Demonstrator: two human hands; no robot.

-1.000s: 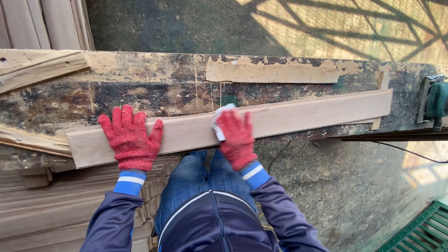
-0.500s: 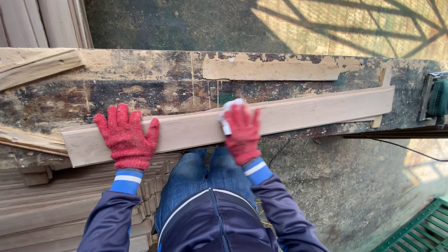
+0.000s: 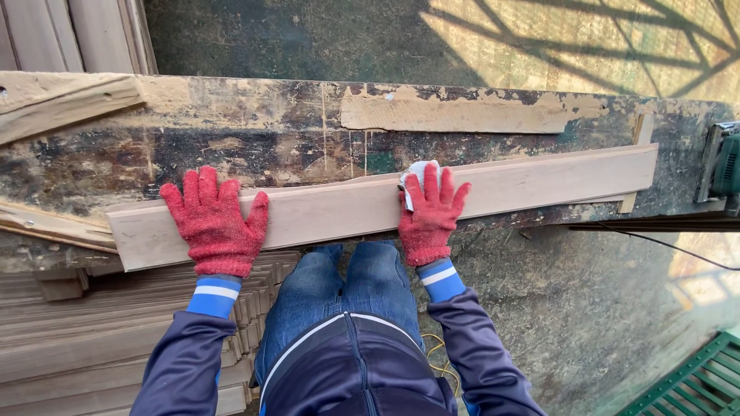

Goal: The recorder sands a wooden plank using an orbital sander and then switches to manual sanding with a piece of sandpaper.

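I look down on an old, stained wooden table (image 3: 254,139) with dark patches and peeling paint. Behind it is grey ground with sunny shadow lines on it.

A long pale wooden board (image 3: 539,181) lies flat along the near edge of the table. Its long side runs from left to right, and the right end sits a bit farther from me than the left end.

My left hand (image 3: 216,223), in a red knit glove, rests flat on the board near its left end. The fingers are spread wide and it grips nothing.

My right hand (image 3: 430,214), also in a red glove, lies on the board near its middle. Its fingers are spread too, and they press down on a small white pad (image 3: 412,176) that peeks out under the fingertips. The pad lies between the glove and the board.

Most of the bare board stretches away to the right of my right hand, so that hand is the nearer one to that long part. Only a short bare piece lies between my two hands.

At the far right edge of the table sits a green power tool (image 3: 723,166), well apart from both hands. A stack of thin wooden slats (image 3: 85,331) lies low on the left, beside my blue jeans (image 3: 347,285).
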